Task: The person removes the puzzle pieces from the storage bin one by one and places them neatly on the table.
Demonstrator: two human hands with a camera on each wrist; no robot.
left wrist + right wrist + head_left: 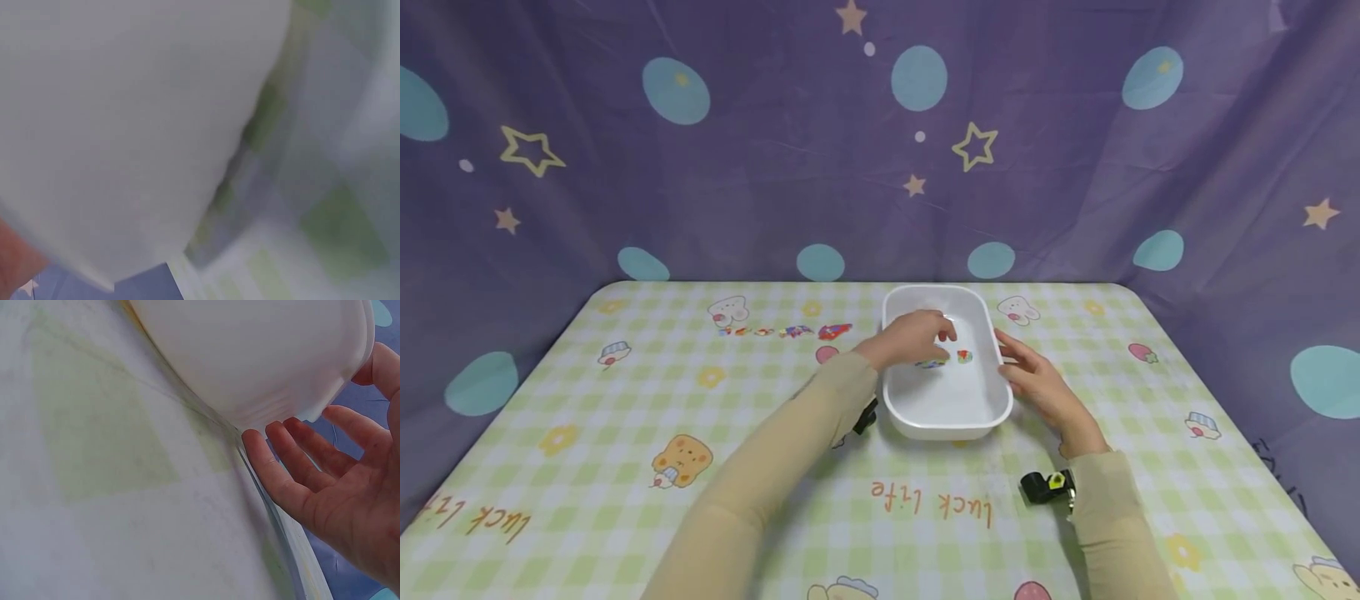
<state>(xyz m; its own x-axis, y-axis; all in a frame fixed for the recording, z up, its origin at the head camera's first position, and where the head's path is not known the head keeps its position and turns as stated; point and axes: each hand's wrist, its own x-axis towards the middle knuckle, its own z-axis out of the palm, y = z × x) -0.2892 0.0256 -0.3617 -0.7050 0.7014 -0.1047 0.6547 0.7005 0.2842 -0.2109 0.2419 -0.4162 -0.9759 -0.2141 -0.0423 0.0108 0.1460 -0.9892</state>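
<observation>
A white rectangular tub (947,408) stands on the table between the hands. My left hand (910,337) reaches over its left rim, with a gap showing between bent fingers and thumb. Beneath that hand lies a small flat colourful piece (930,364), partly hidden by the thumb. Just right of it, a smaller red and green piece (964,356) rests on the tub's floor. My right hand (1037,383) touches the tub's right side; in the right wrist view its loosely spread fingertips (253,439) meet the outer wall. The left wrist view is mostly filled by the tub's outer wall (125,125).
Left of the tub, several small colourful pieces lie in a row, the largest a red and blue one (835,332). A green and white checked tablecloth (760,400) covers the table. Behind it hangs a purple curtain (760,183) with stars and dots.
</observation>
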